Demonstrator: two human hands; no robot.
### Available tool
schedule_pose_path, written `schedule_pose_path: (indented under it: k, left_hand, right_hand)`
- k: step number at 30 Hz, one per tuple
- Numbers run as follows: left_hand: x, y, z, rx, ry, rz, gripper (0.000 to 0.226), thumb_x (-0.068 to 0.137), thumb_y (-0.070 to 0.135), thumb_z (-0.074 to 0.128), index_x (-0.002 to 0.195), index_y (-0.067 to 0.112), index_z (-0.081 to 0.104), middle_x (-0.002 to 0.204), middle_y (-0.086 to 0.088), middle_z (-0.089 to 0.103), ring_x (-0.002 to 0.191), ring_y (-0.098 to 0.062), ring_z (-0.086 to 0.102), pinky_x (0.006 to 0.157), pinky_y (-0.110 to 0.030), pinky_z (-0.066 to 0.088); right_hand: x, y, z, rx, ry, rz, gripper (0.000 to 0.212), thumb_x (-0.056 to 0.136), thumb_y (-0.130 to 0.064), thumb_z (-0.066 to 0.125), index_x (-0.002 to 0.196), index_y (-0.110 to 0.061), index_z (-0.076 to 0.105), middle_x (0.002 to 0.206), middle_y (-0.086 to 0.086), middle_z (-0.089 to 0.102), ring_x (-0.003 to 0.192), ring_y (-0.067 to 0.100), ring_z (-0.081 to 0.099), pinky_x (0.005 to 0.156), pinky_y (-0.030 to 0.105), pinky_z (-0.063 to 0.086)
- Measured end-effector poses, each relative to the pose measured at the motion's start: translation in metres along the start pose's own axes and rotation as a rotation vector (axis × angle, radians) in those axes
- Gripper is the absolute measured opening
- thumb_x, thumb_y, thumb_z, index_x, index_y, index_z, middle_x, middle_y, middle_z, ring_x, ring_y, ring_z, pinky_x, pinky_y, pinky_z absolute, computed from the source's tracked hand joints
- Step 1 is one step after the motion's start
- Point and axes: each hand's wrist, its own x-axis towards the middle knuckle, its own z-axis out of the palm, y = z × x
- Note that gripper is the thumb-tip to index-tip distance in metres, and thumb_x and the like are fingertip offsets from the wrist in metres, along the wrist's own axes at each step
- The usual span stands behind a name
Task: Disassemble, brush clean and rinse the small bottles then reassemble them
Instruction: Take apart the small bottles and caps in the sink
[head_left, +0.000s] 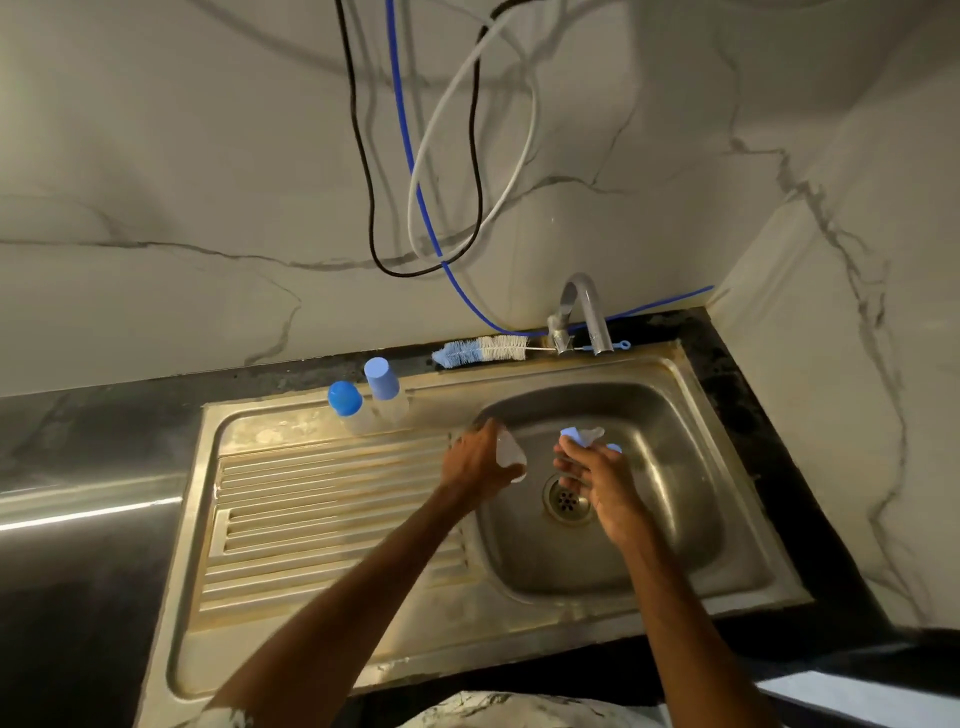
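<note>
Fingers, left: left fingers (487, 432) curled round clear bottle body (509, 456), held over left edge of sink basin (675, 519)
Fingers, right: right fingers (575, 456) pinching blue cap piece (571, 434) together with a clear part (595, 432); too blurred to tell which part; held above drain (568, 500)
Handling: judged light, thin plastic, stiff but likely to dent under a hard squeeze; slippery once wet; best gripped round the middle of the body, cap taken by its rim
Waiting: round-capped bottle (345, 399) and tall-capped bottle (382, 371) upright at back of drainboard (332, 493), just beside each other, well apart from both hands
Brush: bottle brush (483, 351) lying along back rim of sink, bristles to the left, wire handle passing base of faucet (584, 306)
In the way: faucet spout over rear of basin, no water visible from it; blue hose (415, 171) and cables on wall behind, out of reach of the work; dark tabletop (727, 395) around sink
Risk: small loose parts over open drain, easy to drop
</note>
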Motion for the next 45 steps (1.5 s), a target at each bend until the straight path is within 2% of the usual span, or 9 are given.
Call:
schedule_pose_path:
  k: [3, 8, 16, 19, 25, 34, 37, 41, 45]
  left_hand:
    - [0.020, -0.012, 0.032, 0.251, -0.132, 0.010, 0.082, 0.089, 0.041, 0.071, 0.155, 0.019, 0.029, 0.155, -0.013, 0.039, 0.136, -0.035, 0.044, 0.105, -0.045, 0.043]
    - [0.055, -0.023, 0.071, 0.496, -0.292, -0.006, 0.089, 0.092, 0.025, 0.068, 0.162, 0.017, 0.012, 0.164, -0.019, 0.017, 0.148, -0.039, 0.025, 0.110, -0.044, 0.042]
    - [0.088, -0.032, 0.102, 0.681, -0.315, 0.033, 0.056, 0.103, 0.008, 0.045, 0.156, 0.008, 0.025, 0.155, -0.020, 0.033, 0.138, -0.037, 0.040, 0.102, -0.042, 0.042]
    - [0.097, -0.039, 0.107, 0.670, -0.304, 0.010, 0.047, 0.104, 0.008, 0.042, 0.150, 0.008, 0.033, 0.147, -0.018, 0.042, 0.131, -0.035, 0.047, 0.097, -0.041, 0.044]
    - [0.104, -0.044, 0.114, 0.637, -0.331, 0.032, 0.049, 0.104, 0.013, 0.046, 0.152, 0.012, 0.034, 0.151, -0.018, 0.038, 0.136, -0.035, 0.042, 0.103, -0.042, 0.041]
    - [0.104, -0.045, 0.105, 0.614, -0.273, 0.109, 0.086, 0.087, 0.024, 0.076, 0.154, 0.004, 0.025, 0.154, -0.018, 0.035, 0.140, -0.034, 0.038, 0.112, -0.042, 0.036]
    - [0.093, -0.042, 0.096, 0.573, -0.257, 0.197, 0.108, 0.082, 0.034, 0.081, 0.159, 0.001, 0.012, 0.162, -0.025, 0.020, 0.149, -0.040, 0.024, 0.122, -0.046, 0.027]
    - [0.071, -0.028, 0.075, 0.368, -0.170, 0.264, 0.118, 0.077, 0.035, 0.086, 0.160, 0.004, 0.007, 0.167, -0.022, 0.007, 0.154, -0.037, 0.011, 0.126, -0.044, 0.017]
    - [0.036, -0.007, 0.040, -0.005, -0.150, 0.272, 0.108, 0.074, 0.037, 0.088, 0.158, 0.013, 0.024, 0.161, -0.009, 0.027, 0.147, -0.024, 0.029, 0.121, -0.035, 0.029]
  right_hand:
    - [0.016, 0.018, -0.005, -0.045, 0.030, 0.025, 0.020, 0.087, -0.020, 0.077, 0.104, -0.010, 0.074, 0.089, 0.010, 0.076, 0.085, 0.025, 0.070, 0.082, 0.042, 0.055]
    - [0.042, 0.048, -0.015, -0.131, 0.052, 0.081, 0.017, 0.086, -0.016, 0.078, 0.102, -0.010, 0.074, 0.088, 0.011, 0.077, 0.076, 0.021, 0.069, 0.077, 0.038, 0.058]
    - [0.062, 0.069, -0.027, -0.106, 0.093, 0.166, 0.020, 0.085, -0.011, 0.079, 0.104, -0.005, 0.074, 0.091, 0.015, 0.077, 0.079, 0.022, 0.069, 0.066, 0.031, 0.056]
    - [0.065, 0.061, -0.029, -0.106, 0.091, 0.160, 0.019, 0.085, -0.012, 0.078, 0.103, -0.008, 0.074, 0.093, 0.019, 0.076, 0.080, 0.023, 0.070, 0.072, 0.035, 0.055]
    - [0.069, 0.049, -0.028, -0.130, 0.053, 0.157, 0.019, 0.087, -0.013, 0.077, 0.105, -0.009, 0.074, 0.095, 0.019, 0.076, 0.083, 0.024, 0.071, 0.077, 0.036, 0.058]
    - [0.070, 0.044, -0.020, -0.148, 0.025, 0.154, 0.022, 0.088, -0.016, 0.077, 0.109, -0.010, 0.073, 0.094, 0.012, 0.078, 0.086, 0.022, 0.072, 0.083, 0.038, 0.059]
    - [0.065, 0.042, -0.015, -0.141, 0.002, 0.140, 0.029, 0.088, -0.019, 0.078, 0.115, -0.012, 0.072, 0.096, 0.008, 0.078, 0.090, 0.023, 0.074, 0.077, 0.033, 0.059]
    - [0.054, 0.037, -0.011, -0.086, -0.014, 0.126, 0.035, 0.087, -0.018, 0.078, 0.120, -0.020, 0.068, 0.104, 0.005, 0.078, 0.098, 0.022, 0.074, 0.081, 0.035, 0.061]
    - [0.037, 0.027, -0.001, -0.109, -0.006, 0.099, 0.036, 0.082, -0.022, 0.083, 0.117, -0.022, 0.071, 0.093, 0.004, 0.076, 0.085, 0.018, 0.071, 0.079, 0.036, 0.060]
